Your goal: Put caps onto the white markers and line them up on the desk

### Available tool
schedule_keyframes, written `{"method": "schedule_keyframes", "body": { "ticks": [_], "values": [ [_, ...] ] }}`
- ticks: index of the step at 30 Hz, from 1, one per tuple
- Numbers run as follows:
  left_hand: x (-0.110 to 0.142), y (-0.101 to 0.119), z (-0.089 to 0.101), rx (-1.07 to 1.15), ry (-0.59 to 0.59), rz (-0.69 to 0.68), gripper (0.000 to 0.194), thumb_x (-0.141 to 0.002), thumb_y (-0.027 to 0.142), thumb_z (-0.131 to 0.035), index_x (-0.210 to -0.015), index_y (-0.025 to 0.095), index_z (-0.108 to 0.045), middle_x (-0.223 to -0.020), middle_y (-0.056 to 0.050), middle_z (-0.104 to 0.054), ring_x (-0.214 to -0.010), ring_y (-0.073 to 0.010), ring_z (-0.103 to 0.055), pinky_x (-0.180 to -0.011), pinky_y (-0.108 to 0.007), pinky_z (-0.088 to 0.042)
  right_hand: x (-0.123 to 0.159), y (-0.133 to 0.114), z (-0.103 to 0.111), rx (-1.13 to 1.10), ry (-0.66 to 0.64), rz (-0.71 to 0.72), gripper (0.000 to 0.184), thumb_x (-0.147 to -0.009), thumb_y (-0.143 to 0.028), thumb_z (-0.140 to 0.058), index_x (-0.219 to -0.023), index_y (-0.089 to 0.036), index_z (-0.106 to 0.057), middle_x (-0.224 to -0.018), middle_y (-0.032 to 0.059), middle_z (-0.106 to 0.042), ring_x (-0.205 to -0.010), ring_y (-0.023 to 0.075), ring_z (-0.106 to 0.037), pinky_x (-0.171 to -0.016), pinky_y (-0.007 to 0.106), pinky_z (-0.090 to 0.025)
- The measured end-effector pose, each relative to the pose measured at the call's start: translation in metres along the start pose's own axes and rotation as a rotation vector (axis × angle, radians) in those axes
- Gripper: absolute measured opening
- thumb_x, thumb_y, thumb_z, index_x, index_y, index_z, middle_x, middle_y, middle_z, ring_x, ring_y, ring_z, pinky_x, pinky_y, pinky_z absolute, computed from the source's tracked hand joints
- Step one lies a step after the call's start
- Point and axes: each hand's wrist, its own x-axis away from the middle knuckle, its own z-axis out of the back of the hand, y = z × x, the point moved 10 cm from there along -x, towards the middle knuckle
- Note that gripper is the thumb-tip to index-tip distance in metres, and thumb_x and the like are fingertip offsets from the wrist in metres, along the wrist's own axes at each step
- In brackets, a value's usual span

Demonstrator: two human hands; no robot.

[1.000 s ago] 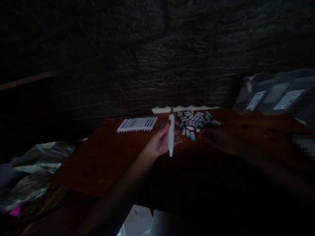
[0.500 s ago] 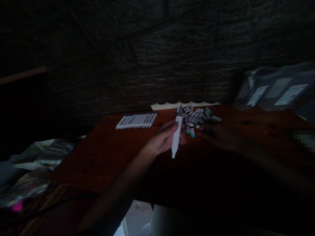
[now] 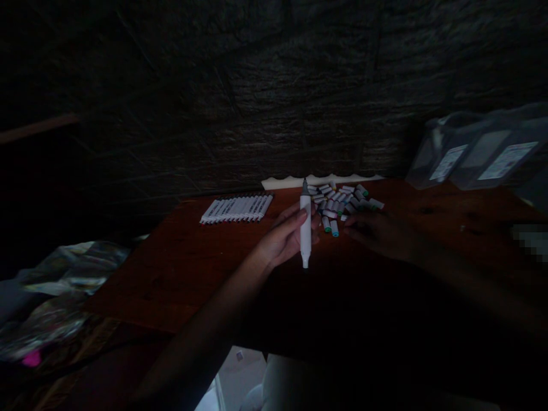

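Observation:
My left hand (image 3: 287,235) is closed around a white marker (image 3: 305,228), held nearly upright above the table with its dark grey tip end pointing up and both ends uncapped. My right hand (image 3: 377,233) lies in shadow just right of a pile of marker caps (image 3: 338,200). Its fingers look curled, and a small white cap (image 3: 344,218) shows at the fingertips; whether it is gripped is too dark to tell. Two caps with green and blue ends sit at the near edge of the pile. Left of my hands, a row of white markers (image 3: 236,208) lies side by side.
The brown wooden table (image 3: 192,262) stands against a dark textured wall. A pale wavy-edged strip (image 3: 282,183) runs along its back. Clear plastic containers (image 3: 479,151) with labels are at the back right. Crumpled plastic wrapping (image 3: 77,265) lies beyond the left edge.
The marker in my left hand has turned from a slight rightward lean to nearly straight up. My right hand stays by the caps with hardly any movement.

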Motion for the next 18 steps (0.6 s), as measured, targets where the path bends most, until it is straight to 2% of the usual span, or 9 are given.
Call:
{"method": "schedule_keyframes", "body": {
  "ticks": [5,10,18],
  "values": [
    [0.0007,-0.0006,-0.0013,0.008,0.004,0.001,0.024,-0.074,0.031,-0.075,-0.083,0.015,-0.059,-0.065,0.003,-0.053,-0.053,-0.0078,-0.052,-0.053,-0.022,-0.046,-0.0001,0.0028,-0.001,-0.004,0.005,-0.007,0.02,-0.091,-0.036,-0.052,-0.096,-0.026,-0.069,-0.091,0.0043,-0.072,-0.081,0.0209,-0.065,-0.071,0.032,-0.047],
    [0.0011,-0.0014,-0.0064,0.008,-0.04,0.005,0.022,-0.078,0.032,-0.072,-0.083,0.015,-0.059,-0.065,0.002,-0.053,-0.054,-0.0085,-0.052,-0.054,-0.022,-0.045,0.0001,-0.0002,-0.0004,0.0,0.002,-0.002,0.021,-0.092,-0.036,-0.052,-0.098,-0.025,-0.068,-0.092,0.0046,-0.071,-0.082,0.0203,-0.064,-0.071,0.031,-0.047],
    [0.0,-0.0048,-0.007,-0.016,-0.054,0.025,0.031,-0.071,0.038,-0.078,-0.081,0.015,-0.06,-0.065,0.002,-0.054,-0.054,-0.0081,-0.05,-0.052,-0.021,-0.043,0.0014,-0.0057,0.0002,0.027,0.0,0.023,0.02,-0.092,-0.034,-0.051,-0.099,-0.024,-0.067,-0.095,0.0051,-0.072,-0.085,0.0202,-0.065,-0.073,0.033,-0.05]
  ]
}}
